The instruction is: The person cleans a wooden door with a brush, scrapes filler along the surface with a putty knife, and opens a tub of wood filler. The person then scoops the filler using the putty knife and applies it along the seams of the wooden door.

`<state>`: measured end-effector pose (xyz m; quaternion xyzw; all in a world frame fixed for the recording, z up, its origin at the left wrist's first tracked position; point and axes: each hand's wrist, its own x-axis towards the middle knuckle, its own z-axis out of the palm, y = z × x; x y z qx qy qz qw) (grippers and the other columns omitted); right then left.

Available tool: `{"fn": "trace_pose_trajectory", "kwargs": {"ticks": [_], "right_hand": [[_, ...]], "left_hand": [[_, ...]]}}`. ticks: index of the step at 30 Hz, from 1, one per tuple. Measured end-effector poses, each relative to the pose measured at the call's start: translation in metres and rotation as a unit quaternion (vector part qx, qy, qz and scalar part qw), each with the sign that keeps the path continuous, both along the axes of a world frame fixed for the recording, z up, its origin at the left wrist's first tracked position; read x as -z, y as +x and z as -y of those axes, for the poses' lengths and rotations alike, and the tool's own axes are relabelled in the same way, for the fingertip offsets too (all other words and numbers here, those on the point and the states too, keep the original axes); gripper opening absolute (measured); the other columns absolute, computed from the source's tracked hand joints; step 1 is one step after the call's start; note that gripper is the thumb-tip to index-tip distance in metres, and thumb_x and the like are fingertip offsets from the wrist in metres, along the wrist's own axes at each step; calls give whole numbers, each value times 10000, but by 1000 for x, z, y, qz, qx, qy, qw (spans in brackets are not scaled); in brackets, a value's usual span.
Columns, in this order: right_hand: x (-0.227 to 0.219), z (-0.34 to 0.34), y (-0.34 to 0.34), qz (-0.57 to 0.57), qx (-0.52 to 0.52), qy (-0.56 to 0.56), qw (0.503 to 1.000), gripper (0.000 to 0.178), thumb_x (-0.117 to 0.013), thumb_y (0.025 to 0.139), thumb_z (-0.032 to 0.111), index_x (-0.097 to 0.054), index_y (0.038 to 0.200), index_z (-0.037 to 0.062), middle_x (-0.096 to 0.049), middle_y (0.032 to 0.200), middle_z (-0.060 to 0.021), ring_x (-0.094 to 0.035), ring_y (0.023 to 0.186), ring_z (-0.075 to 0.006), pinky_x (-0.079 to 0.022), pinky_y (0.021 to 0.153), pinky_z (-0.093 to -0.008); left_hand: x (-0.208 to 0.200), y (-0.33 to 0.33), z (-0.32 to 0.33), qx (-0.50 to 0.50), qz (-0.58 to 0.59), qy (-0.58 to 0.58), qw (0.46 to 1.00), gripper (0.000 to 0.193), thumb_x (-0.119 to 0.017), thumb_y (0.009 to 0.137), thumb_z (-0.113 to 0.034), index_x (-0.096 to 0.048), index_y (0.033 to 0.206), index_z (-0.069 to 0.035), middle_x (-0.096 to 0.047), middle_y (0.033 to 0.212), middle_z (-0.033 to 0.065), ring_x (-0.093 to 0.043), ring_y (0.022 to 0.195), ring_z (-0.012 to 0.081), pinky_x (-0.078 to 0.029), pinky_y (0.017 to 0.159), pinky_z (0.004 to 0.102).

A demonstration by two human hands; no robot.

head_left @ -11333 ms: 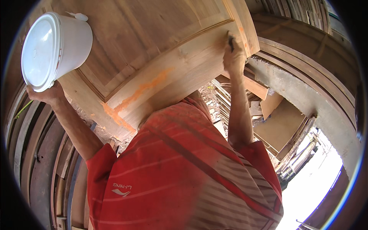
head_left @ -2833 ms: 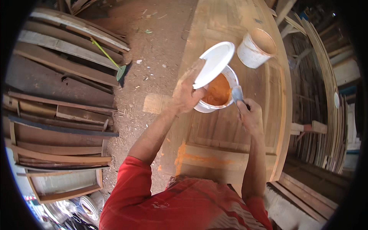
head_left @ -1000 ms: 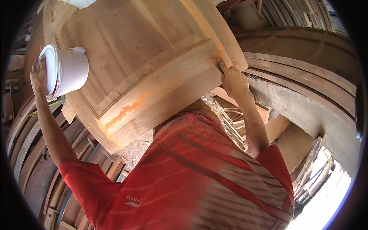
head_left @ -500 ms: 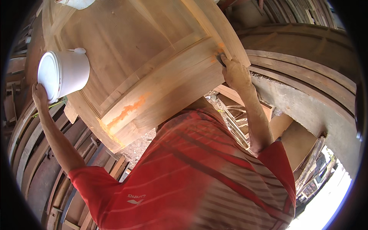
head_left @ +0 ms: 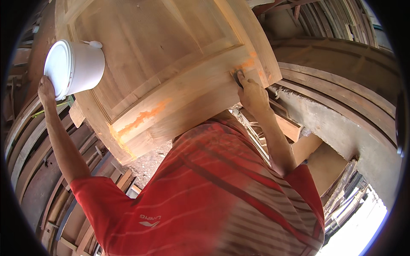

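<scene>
A pale wooden panel door (head_left: 141,47) lies in front of me, with orange filler smears (head_left: 145,116) along its near rail and at its right corner. My right hand (head_left: 253,96) is closed on a small dark, flat tool (head_left: 236,78), which looks like a scraper. Its edge touches the wood beside the right-hand orange patch (head_left: 243,65). At the left, my left hand (head_left: 47,88) grips the rim of a white bucket (head_left: 88,67) over the door's left edge. The bucket's round face looks white, and I cannot tell whether it is a lid.
Stacked boards (head_left: 64,170) fill the left side below the bucket. More long planks (head_left: 333,85) lie on a concrete ledge (head_left: 337,117) at the right. Wood scraps show on the ground beneath the door's near edge.
My right hand has moved left and toward me with the dark tool, uncovering more orange filler at the right corner. The bucket and left hand sit slightly higher in view.
</scene>
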<state>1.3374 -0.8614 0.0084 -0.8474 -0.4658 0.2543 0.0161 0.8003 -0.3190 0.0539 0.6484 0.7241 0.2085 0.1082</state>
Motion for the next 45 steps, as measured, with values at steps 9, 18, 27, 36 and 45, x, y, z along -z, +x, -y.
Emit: {"fn": "trace_pose_trajectory", "kwargs": {"ticks": [9,18,27,36,45], "right_hand": [[-29,-7,14,-19,-8,-141,990,535,-602,990,234,-539,1508,117,-704,1065,-223,-707,999,-422,-555,881,-533],[-23,-7,-15,-50,-29,-69,996,568,-613,979,247,-522,1522,106,-695,1095,-222,-699,1001,-442,-548,890,-543],[-6,-12,-33,-55,-9,-27,998,587,-617,977,237,-506,1540,111,-684,1107,-226,-691,1003,-454,-539,891,-562],[-4,-5,-41,-28,-3,-40,999,588,-615,992,283,-511,1544,110,-692,1105,-221,-678,1041,-433,-532,903,-527],[-6,-3,-57,-65,-41,-58,995,581,-617,1013,279,-498,1544,75,-704,1119,-262,-710,967,-456,-559,837,-555]], "left_hand": [[-1,7,3,-10,16,-10,1000,690,-434,987,-504,-684,1193,105,-704,1084,271,-653,1024,353,-477,968,453],[-6,5,2,-25,23,-40,999,720,-444,981,-522,-655,1310,82,-683,1253,311,-649,1168,403,-459,1034,465],[-8,3,1,-32,28,-52,998,775,-440,977,-547,-625,1339,113,-655,1327,331,-623,1268,415,-442,1078,457],[-9,10,4,-52,-11,-31,998,762,-460,979,-548,-617,1368,88,-646,1354,320,-617,1291,407,-433,1095,457],[-12,19,12,-51,20,-29,998,763,-470,977,-537,-614,1376,98,-652,1350,317,-626,1279,387,-440,1091,433]]}}
